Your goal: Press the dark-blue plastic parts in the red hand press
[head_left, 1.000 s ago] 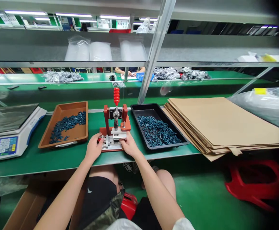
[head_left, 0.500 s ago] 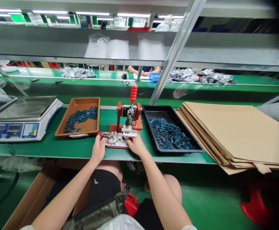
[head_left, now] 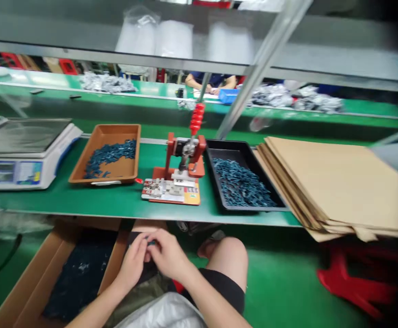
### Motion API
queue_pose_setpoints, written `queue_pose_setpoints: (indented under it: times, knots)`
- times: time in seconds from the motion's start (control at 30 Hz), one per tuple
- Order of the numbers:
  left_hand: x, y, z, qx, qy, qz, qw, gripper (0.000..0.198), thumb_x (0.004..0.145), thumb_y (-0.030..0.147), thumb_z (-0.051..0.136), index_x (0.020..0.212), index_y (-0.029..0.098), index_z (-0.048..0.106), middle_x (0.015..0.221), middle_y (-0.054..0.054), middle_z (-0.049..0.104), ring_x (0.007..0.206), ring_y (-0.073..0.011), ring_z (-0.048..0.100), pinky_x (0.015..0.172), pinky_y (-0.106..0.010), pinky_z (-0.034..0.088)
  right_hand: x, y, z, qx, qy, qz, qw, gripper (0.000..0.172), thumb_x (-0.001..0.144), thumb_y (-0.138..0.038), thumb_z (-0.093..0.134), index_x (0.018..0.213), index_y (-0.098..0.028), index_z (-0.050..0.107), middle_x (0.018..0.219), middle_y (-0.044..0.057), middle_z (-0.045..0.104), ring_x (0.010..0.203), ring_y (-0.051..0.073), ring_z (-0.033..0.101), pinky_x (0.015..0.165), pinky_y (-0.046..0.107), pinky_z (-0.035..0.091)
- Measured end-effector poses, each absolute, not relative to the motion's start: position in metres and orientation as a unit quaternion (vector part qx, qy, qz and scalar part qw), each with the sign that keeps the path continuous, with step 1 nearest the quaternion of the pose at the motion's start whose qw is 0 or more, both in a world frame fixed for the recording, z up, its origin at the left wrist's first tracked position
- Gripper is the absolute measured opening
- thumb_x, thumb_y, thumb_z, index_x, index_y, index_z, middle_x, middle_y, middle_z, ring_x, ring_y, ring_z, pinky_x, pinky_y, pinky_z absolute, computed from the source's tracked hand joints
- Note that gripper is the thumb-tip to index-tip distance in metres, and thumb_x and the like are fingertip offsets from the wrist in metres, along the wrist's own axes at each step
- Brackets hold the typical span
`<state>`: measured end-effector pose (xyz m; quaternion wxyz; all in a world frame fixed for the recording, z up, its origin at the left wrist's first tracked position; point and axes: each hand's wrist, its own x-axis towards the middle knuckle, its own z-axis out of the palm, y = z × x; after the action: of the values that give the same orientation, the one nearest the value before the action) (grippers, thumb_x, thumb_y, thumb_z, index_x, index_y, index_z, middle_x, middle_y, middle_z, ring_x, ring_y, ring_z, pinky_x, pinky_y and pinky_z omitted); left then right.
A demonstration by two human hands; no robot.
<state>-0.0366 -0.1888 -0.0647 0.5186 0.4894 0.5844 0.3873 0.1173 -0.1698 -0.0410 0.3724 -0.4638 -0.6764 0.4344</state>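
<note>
Scale point(head_left: 21, 175): digital, far left on our green surface point(head_left: 58, 200).
Carton point(head_left: 57, 259): below the surface, loose dark teal parts point(head_left: 79, 278) inside.
Hands: left hand point(head_left: 133, 264) and right hand point(head_left: 167, 257) close together above the carton's right wall, fingers grasping a small dark teal part point(head_left: 150, 243).
Press: red hand press point(head_left: 174, 152) on the surface, well above our hands.
Tray: black tray point(head_left: 224, 142), heaped with teal parts.
Sheets: stacked cardboard sheets point(head_left: 338, 182), far right.

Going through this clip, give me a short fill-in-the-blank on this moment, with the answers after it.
1. The person's left hand and right hand are held together over an open ____ box.
2. The tray just right of the red hand press is ____.
3. The digital scale stands to the ____ of the brown tray.

Answers: cardboard; black; left
</note>
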Motion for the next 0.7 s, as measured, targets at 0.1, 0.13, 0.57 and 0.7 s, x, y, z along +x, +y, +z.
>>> queue_pose_setpoints:
  times: [0.1, 0.13, 0.57, 0.7]
  knots:
    - [-0.051, -0.188, -0.074, 0.492, 0.618, 0.374, 0.486, 0.059, 0.086, 0.073, 0.050, 0.103, 0.019, 0.067, 0.083, -0.007, 0.072, 0.073, -0.0217, 0.066, 0.070, -0.033, 0.056, 0.109, -0.173, -0.036, -0.471, -0.682, 0.458, 0.322, 0.025, 0.084, -0.016, 0.065, 0.108, -0.022, 0.064, 0.086, -0.001, 0.068, 0.068, 0.013, 0.062, 0.065, 0.024, 0.051]
    - [-0.064, -0.185, -0.080, 0.485, 0.631, 0.373, 0.477, 0.061, 0.084, 0.074, 0.050, 0.103, 0.019, 0.066, 0.076, -0.005, 0.070, 0.068, -0.0217, 0.065, 0.067, -0.033, 0.055, 0.116, -0.169, -0.029, -0.465, -0.698, 0.443, 0.316, 0.028, 0.083, -0.021, 0.069, 0.110, -0.023, 0.065, 0.091, 0.000, 0.069, 0.073, 0.014, 0.063, 0.067, 0.024, 0.051]
    - [-0.235, -0.159, -0.088, 0.607, 0.688, -0.038, 0.396, 0.061, 0.070, 0.065, 0.057, 0.105, 0.016, 0.066, 0.110, -0.019, 0.075, 0.101, -0.0347, 0.072, 0.092, -0.044, 0.053, 0.350, -0.002, 0.019, -0.781, -0.590, 0.132, 0.154, 0.017, 0.087, -0.027, 0.065, 0.098, -0.015, 0.071, 0.095, 0.014, 0.074, 0.088, 0.027, 0.070, 0.078, 0.033, 0.048]
    - [-0.181, -0.099, 0.005, 0.664, 0.577, 0.146, 0.453, 0.048, 0.092, 0.062, 0.041, 0.099, 0.020, 0.063, 0.099, -0.008, 0.075, 0.084, -0.0200, 0.069, 0.080, -0.032, 0.053, 0.352, 0.007, 0.000, -0.774, -0.614, 0.118, 0.097, 0.014, 0.087, -0.018, 0.063, 0.098, -0.017, 0.072, 0.098, 0.013, 0.076, 0.092, 0.025, 0.070, 0.078, 0.030, 0.046]
